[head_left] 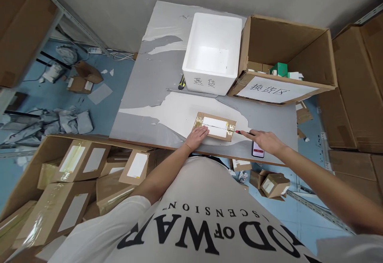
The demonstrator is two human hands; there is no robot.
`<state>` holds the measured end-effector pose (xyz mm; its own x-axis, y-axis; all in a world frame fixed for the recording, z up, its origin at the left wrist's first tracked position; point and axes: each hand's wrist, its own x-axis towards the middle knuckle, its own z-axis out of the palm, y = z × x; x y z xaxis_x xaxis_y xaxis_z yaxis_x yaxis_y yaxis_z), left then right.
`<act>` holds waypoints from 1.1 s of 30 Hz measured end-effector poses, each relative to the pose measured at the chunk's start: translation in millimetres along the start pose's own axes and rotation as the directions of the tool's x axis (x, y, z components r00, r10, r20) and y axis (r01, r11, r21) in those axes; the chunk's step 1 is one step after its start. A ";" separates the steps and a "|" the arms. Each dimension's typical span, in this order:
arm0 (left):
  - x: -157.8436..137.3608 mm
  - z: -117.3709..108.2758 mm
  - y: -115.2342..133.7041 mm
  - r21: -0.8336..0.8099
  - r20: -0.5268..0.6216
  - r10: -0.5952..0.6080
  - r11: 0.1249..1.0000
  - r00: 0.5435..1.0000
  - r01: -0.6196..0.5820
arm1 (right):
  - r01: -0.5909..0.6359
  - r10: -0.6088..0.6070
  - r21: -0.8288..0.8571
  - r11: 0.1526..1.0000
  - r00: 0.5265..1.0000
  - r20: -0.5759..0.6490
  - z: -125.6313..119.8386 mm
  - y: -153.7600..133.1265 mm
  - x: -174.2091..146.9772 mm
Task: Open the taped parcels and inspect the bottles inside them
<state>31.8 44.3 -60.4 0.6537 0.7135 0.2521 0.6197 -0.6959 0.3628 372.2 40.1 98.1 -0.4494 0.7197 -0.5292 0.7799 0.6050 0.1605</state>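
Observation:
A small taped cardboard box (220, 136) with a white label lies on the table near its front edge. A thin dark line runs lengthwise across the label to the tape at the right end. My left hand (197, 136) grips the box at its near left corner, fingers over the top. In my right hand (267, 141) is a slim red and black box cutter (239, 132), closed in the fingers. Its tip points at the taped right end of the box, touching or very close to it; the blade is too small to make out.
A white foam box (209, 80) and a large open carton (317, 81) with small boxes stand at the back. A yellow-black utility knife (181, 82) lies beside the foam box. Under my right wrist is a phone (257, 150). A big carton (48, 138) of parcels stands at left.

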 end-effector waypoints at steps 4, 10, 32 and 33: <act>3.8 -1.5 -4.0 -0.012 0.008 -0.048 0.999 0.999 0.048 | -0.046 0.045 0.011 0.999 0.999 0.022 43.9 21.1 -46.8; 12.5 -17.1 6.5 0.033 0.039 -0.114 0.993 0.993 0.112 | -0.300 0.419 0.435 0.849 0.884 -0.209 76.6 0.7 -80.3; 67.1 -55.3 -7.6 0.180 0.287 -0.262 0.960 0.921 0.217 | 0.089 0.640 0.970 -0.224 0.765 0.077 85.0 -85.5 28.6; 67.0 -54.7 -8.2 0.171 0.274 -0.255 0.962 0.927 0.215 | 0.090 0.637 0.972 -0.216 0.768 0.070 84.5 -85.9 27.9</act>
<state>46.7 102.2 2.6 0.5668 0.8172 -0.1047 0.8103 -0.5300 0.2500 329.5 -20.6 -0.9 0.1825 0.9139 -0.3627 0.2146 -0.3970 -0.8924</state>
